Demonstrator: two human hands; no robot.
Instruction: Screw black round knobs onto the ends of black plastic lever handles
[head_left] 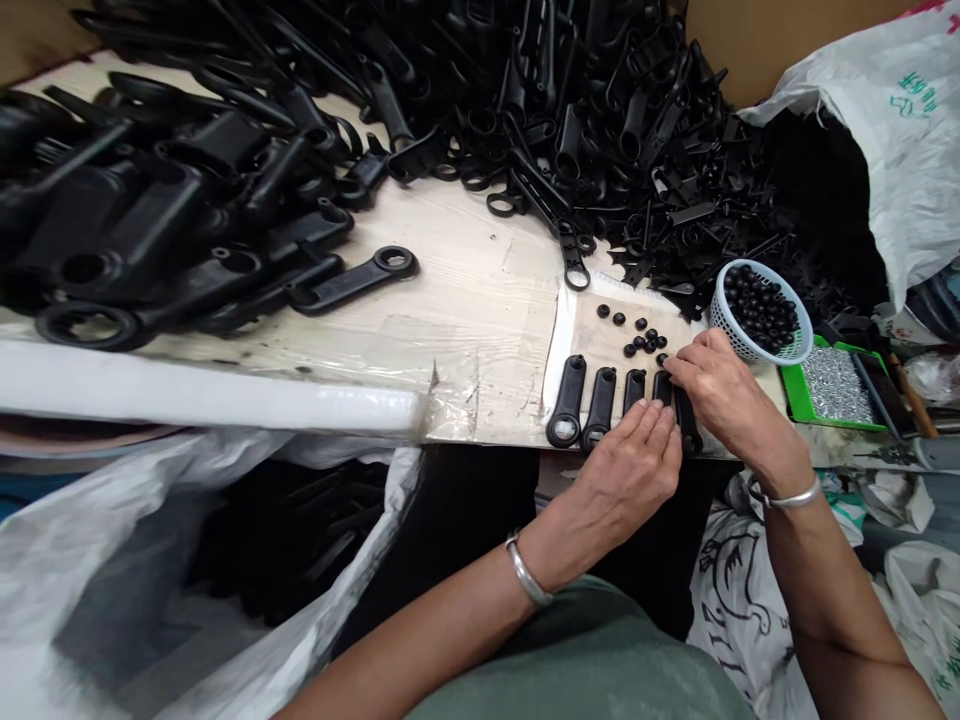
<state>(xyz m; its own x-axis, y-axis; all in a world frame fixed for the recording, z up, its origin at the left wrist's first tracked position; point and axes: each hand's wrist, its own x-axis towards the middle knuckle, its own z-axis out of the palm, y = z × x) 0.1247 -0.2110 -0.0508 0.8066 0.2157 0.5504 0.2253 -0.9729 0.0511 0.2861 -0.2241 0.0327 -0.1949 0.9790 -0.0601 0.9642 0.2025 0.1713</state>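
Several flat black plastic crank-like arms [600,405] lie side by side near the table's front edge, each with a round hole at the near end. My left hand [626,470] rests with fingers stretched flat over the near ends of the arms on the right. My right hand [724,395] is closed in a pinch at the far end of one of these arms. A small black bead-like part [662,359] shows at its fingertips. Several loose black beads [650,337] lie just beyond the row. My fingers partly hide the rightmost arms.
A pale blue basket [804,350] holds black beads. Beside it stands a green tray [801,398] of small silvery pieces. Heaped black plastic parts [465,90] cover the back and left. White foam [210,390] edges the table, above an open white sack [150,560].
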